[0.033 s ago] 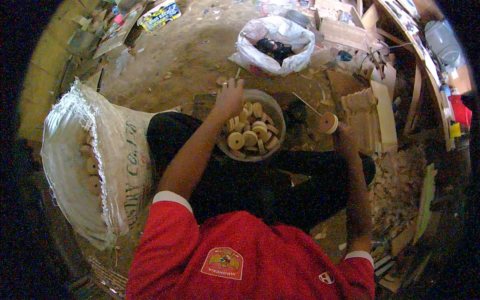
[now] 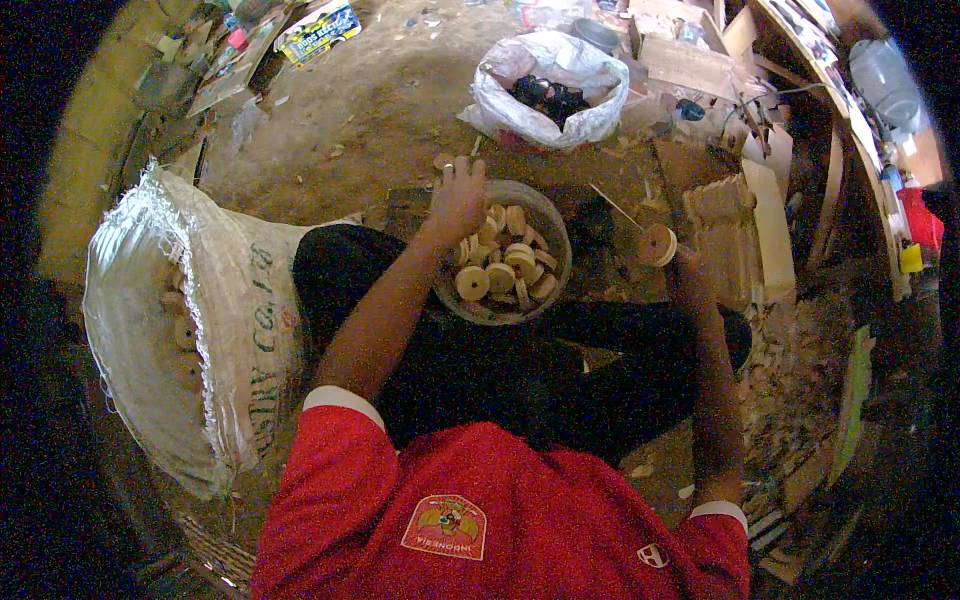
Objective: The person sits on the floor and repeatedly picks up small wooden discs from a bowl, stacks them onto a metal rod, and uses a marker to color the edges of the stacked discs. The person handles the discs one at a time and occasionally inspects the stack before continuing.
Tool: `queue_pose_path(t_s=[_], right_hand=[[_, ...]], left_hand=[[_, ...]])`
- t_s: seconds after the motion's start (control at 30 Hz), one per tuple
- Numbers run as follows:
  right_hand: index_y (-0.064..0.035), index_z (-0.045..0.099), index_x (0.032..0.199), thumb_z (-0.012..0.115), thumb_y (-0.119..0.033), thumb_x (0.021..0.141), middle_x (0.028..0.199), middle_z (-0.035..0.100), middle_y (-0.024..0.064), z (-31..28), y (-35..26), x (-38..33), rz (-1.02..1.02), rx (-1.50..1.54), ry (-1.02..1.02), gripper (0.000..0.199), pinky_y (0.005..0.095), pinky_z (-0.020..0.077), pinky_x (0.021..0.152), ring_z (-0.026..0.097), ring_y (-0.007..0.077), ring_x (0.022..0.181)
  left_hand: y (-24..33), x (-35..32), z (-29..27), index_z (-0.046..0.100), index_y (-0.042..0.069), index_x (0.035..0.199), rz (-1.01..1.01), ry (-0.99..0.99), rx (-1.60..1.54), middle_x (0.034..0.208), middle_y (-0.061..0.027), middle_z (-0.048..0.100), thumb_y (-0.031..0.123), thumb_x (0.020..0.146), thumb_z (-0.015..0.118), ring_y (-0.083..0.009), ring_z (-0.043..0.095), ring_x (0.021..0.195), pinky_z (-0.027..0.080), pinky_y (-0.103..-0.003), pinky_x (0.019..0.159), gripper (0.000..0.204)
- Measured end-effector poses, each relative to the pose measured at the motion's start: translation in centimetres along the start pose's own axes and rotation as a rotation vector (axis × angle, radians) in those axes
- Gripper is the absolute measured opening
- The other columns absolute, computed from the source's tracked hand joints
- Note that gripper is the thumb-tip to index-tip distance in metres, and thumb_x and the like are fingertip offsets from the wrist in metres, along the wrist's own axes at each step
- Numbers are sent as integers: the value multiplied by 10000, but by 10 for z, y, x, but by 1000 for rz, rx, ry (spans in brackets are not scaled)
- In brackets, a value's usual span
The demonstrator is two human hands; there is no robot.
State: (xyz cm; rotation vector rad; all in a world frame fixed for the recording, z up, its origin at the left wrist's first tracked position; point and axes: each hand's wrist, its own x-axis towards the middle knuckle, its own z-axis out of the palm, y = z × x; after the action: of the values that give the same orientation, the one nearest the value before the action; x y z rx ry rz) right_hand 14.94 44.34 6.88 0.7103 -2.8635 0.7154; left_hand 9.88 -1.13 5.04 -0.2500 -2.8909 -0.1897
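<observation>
My right hand is closed on a round wooden wheel with a dark centre and a groove round its edge. A thin pale stick or cord slants up and left from the wheel; which of the two I cannot tell. My left hand reaches over the left rim of a round clear tub, its fingers bent and close together. Beyond them shows a small pale tip, and what they hold is hidden. Several similar wooden wheels lie heaped in the tub, between my legs.
A large woven sack with wooden discs inside leans at my left. Ahead stands an open white sack holding dark items. Stacked wood pieces lie at the right, near scattered shavings. A printed carton lies far left.
</observation>
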Motion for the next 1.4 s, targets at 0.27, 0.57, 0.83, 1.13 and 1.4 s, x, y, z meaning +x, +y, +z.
queue_pose_path(t_s=[0.27, 0.57, 0.83, 1.13, 1.4], right_hand=[[-47, 686, 1210, 642, -71, 939, 1120, 733, 196, 24, -13, -8, 8, 46, -36, 275, 426, 573, 881, 712, 389, 1023], [-32, 658, 1281, 660, -105, 925, 1227, 702, 207, -31, -57, 11, 278, -2, -183, 363, 426, 527, 1011, 667, 374, 1158], [-2, 668, 1143, 609, -227, 1002, 1005, 701, 186, -29, -117, 52, 103, 287, 157, 272, 423, 543, 849, 687, 335, 948], [25, 636, 937, 511, -207, 1088, 723, 574, 142, -145, -14, 41, 72, -258, 519, 304, 376, 422, 602, 510, 212, 654], [35, 653, 985, 508, -200, 1094, 735, 585, 82, -180, 17, -25, 290, -205, 732, 297, 351, 420, 605, 478, 172, 664]], left_hand=[[74, -24, -52, 602, 48, 1308, 192, -178, -1006, 1142, -176, 697, 248, 927, 724, -312, 687, 1012, 540, -414, 887, 448], [169, 17, -40, 697, 28, 1149, 291, -70, -1165, 1122, -160, 722, 176, 930, 688, -353, 710, 957, 543, -472, 890, 264], [119, 24, -43, 642, 47, 1195, 345, 65, -970, 1109, -181, 711, 223, 881, 742, -399, 669, 1071, 480, -501, 1000, 374], [90, -43, 6, 633, 73, 1180, 142, -241, -148, 1073, -134, 704, 177, 889, 663, -339, 714, 962, 564, -515, 804, 311], [110, -131, 14, 681, 77, 1025, 365, -492, -158, 885, -109, 713, 150, 910, 618, -306, 739, 854, 601, -464, 654, 150]])
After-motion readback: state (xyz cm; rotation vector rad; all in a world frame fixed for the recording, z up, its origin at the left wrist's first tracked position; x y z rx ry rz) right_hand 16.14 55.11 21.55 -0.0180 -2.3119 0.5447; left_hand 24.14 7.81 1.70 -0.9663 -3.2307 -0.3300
